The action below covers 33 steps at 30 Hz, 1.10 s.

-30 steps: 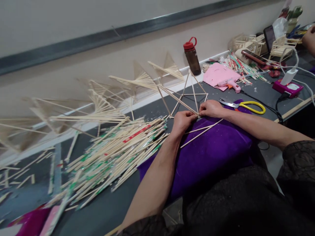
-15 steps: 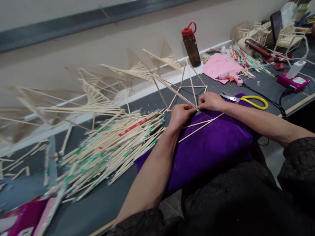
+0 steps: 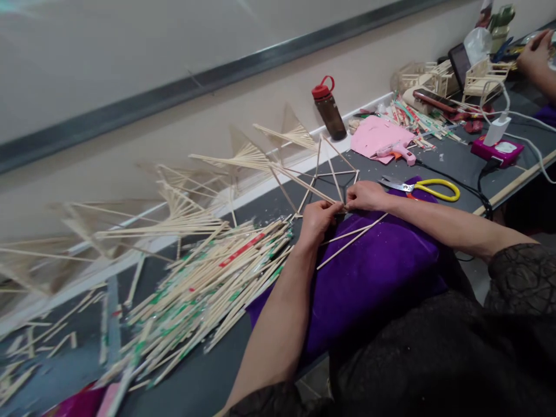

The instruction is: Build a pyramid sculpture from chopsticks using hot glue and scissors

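An open frame of thin wooden sticks (image 3: 332, 174) stands on the dark table before me, joined at its corners. My left hand (image 3: 319, 221) is closed, thumb and fingers pinching its near corner where several sticks meet. Closed on the same corner from the right is my right hand (image 3: 366, 196). The joint itself is mostly hidden by my fingertips. Below the hands, two loose sticks (image 3: 347, 248) lie on a purple cloth (image 3: 369, 284). To the left spreads a heap of wooden sticks (image 3: 221, 284), many in clear and green wrappers.
Twisted stick models (image 3: 186, 214) line the wall at left. Scissors (image 3: 434, 188) with yellow handles lie right of my hands, behind them a pink glue gun (image 3: 402, 152) on pink sheet. A brown bottle (image 3: 330, 116), a magenta power block (image 3: 497, 150) and another person's hand (image 3: 536, 61) are farther off.
The camera view has shifted, so the scene sits lower and more of the right end shows, with another person's hand. Both my hands stay pinched at the frame's corner.
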Motion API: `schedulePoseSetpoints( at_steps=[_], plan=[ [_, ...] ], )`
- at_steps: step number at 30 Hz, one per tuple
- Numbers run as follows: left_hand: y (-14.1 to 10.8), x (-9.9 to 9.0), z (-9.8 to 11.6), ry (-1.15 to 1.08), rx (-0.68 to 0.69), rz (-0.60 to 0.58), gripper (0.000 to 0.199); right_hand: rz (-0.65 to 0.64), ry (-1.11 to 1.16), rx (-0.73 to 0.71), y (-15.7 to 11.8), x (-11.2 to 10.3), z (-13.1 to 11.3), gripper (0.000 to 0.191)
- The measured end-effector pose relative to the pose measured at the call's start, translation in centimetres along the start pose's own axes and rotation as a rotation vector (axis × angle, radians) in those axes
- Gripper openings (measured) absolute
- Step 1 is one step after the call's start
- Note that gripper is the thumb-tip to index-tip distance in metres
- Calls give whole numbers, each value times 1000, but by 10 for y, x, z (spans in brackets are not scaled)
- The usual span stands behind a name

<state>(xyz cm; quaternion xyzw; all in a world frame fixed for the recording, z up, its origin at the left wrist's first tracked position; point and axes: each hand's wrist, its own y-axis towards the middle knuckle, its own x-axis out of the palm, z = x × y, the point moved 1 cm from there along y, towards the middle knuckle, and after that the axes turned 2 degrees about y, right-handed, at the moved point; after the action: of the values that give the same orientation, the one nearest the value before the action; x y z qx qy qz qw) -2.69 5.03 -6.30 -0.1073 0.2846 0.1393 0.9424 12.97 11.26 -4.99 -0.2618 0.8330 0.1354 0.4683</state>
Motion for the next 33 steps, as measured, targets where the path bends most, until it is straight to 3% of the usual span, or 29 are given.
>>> schedulePoseSetpoints(
  at_steps=[6, 10, 16, 21, 24, 27, 33],
  plan=[
    [-2, 2, 1, 19, 10, -12, 32, -96, 264, -55, 4, -4, 10, 15],
    [-4, 2, 2, 26, 34, -11, 31, -111, 503, -3, 4, -5, 12, 8],
    [-4, 1, 0, 11, 15, -22, 36, 0, 428, 81, 1, -11, 5, 18],
    [-5, -3, 0, -65, 4, -75, 42, 53, 287, -11, -1, -17, 2, 36],
    [-6, -4, 1, -111, -15, -110, 43, 103, 321, -28, -2, -17, 3, 41],
    [-6, -5, 0, -101, -15, -117, 43, 203, 434, -55, -1, -16, 5, 37],
    [-6, -4, 0, -104, -14, -117, 41, 402, 786, -194, 3, -25, 10, 7]
  ],
)
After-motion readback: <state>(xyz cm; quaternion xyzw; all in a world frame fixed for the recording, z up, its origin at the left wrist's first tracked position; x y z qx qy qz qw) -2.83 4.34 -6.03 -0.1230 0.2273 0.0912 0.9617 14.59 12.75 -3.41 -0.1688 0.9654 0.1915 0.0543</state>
